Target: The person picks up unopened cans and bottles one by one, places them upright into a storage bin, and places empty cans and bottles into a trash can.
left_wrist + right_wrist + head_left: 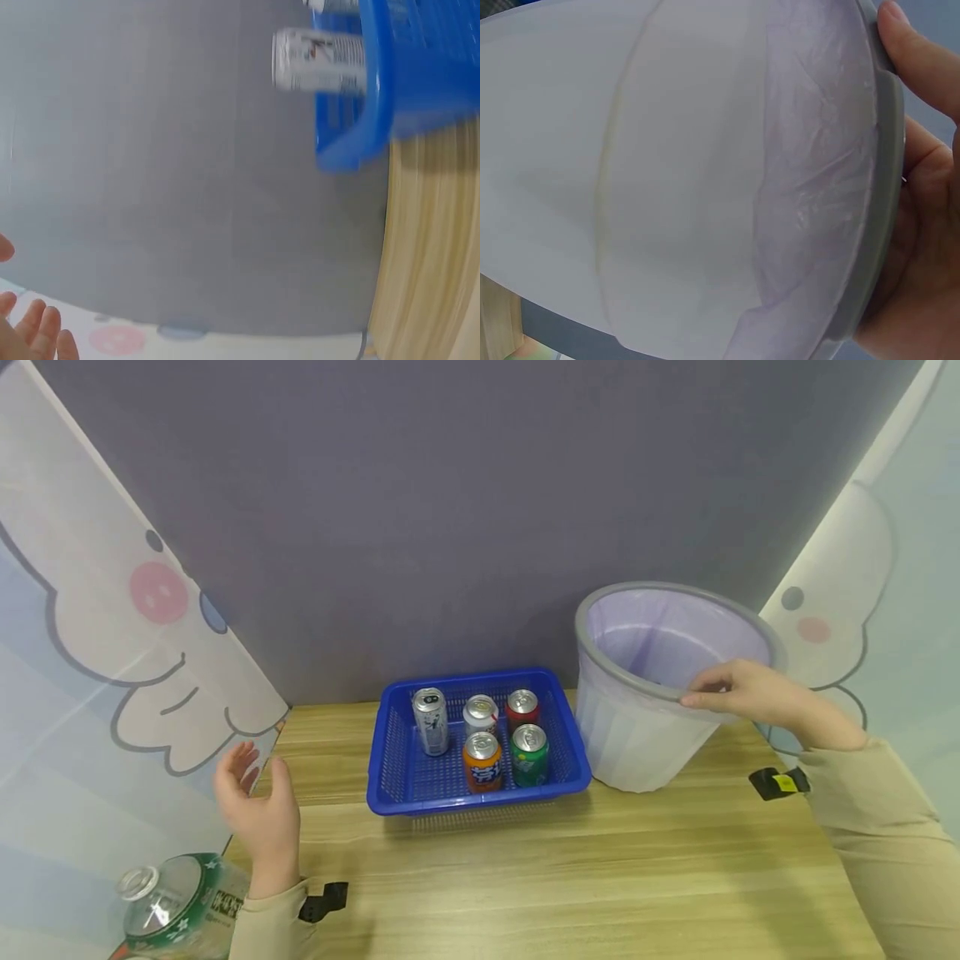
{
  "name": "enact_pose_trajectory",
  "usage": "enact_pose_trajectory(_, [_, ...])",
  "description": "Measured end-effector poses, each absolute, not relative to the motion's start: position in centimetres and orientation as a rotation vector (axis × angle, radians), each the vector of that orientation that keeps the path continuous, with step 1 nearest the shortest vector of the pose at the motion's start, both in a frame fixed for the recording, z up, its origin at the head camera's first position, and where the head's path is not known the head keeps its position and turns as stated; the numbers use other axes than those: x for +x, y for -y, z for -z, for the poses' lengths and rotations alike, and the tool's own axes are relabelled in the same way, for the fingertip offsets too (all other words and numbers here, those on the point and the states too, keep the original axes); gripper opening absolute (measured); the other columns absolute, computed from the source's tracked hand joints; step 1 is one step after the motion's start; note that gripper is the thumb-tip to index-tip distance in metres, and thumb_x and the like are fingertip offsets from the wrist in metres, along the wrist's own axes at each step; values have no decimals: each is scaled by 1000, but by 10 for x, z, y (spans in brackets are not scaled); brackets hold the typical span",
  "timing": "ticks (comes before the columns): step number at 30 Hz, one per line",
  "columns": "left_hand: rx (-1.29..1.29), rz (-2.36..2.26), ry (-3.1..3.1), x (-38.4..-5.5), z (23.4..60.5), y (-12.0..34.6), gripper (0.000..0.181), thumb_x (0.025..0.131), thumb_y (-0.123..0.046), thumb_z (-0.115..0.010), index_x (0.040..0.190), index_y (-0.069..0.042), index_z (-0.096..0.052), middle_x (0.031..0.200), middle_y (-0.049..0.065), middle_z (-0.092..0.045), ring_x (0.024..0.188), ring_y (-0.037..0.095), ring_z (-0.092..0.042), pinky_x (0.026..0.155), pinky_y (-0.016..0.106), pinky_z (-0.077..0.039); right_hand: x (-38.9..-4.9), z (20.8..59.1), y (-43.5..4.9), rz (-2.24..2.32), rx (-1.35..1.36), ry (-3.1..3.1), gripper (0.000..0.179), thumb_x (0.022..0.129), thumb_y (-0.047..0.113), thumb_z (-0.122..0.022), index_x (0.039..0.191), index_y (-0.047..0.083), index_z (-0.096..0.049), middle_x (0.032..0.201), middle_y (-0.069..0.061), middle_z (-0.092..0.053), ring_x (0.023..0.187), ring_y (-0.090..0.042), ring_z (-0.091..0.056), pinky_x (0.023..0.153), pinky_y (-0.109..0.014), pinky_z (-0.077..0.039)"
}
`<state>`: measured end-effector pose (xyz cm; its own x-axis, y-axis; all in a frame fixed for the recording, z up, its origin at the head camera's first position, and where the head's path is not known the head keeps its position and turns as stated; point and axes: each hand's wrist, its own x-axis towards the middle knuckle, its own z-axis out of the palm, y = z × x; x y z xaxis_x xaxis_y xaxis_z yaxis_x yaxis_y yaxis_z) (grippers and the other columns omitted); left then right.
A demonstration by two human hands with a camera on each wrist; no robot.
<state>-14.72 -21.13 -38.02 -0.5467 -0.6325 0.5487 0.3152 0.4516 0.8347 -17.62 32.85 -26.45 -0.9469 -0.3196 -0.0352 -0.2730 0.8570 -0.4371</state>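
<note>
My right hand [738,693] grips the grey rim [637,685] of a white trash can [645,752] lined with a thin lilac bag. In the right wrist view the thumb [922,64] lies at the rim and the fingers go behind it, partly hidden. My left hand [262,810] is raised left of a blue basket [480,802], its fingers loosely bent and holding nothing. Inside the basket stand several drink cans: a tall silver can [431,722], a white can [480,714], a red can [522,710], an orange can [482,762] and a green can [529,756].
A large clear plastic bottle [180,902] with a green label is at the lower left, beside my left forearm. The wooden table [525,885] meets a grey back panel [450,527]. Cartoon-printed sheets [112,610] flank both sides.
</note>
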Motion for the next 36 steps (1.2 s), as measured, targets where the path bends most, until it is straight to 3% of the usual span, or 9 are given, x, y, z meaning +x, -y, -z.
enact_pose_trajectory(3, [334,1239,1753,-141,378,223,38,89,-3,-57,127,-1,-52,113,-17,-49,109,0,-47,93,21,-38,-176,264,-328,667,-478,-2928,12,90,24,-64,86,17,-72,83,5,-71,75,0,-58,70,-25,-48])
enact_pose_trajectory(14, [462,1165,1756,-116,379,264,47,87,-1,-56,132,-7,-45,118,-17,-41,117,2,-40,101,20,-32,-178,266,-329,671,-441,-2904,14,91,27,-63,88,18,-72,87,4,-71,79,-4,-59,74,-31,-48])
enact_pose_trajectory(19, [547,1110,1760,-106,378,279,45,89,-7,-55,132,-13,-45,120,-18,-39,117,0,-38,99,18,-32,-178,267,-329,668,-443,-2906,14,91,26,-62,88,17,-72,88,3,-71,80,-5,-60,77,-36,-48])
enact_pose_trajectory(30, [791,1026,1819,-85,390,306,48,88,-18,-55,134,-27,-43,120,-20,-27,113,-8,-24,106,21,-22,-178,266,-328,666,-439,-2908,13,91,26,-63,89,17,-72,88,3,-71,79,-2,-59,74,-29,-48])
enact_pose_trajectory(36, [959,1122,1861,-80,399,314,63,88,-30,-59,141,-31,-25,129,-19,-23,118,-5,-25,105,17,-25,-178,264,-327,654,-431,-2903,14,91,27,-63,89,17,-73,88,2,-71,80,-4,-60,76,-33,-48])
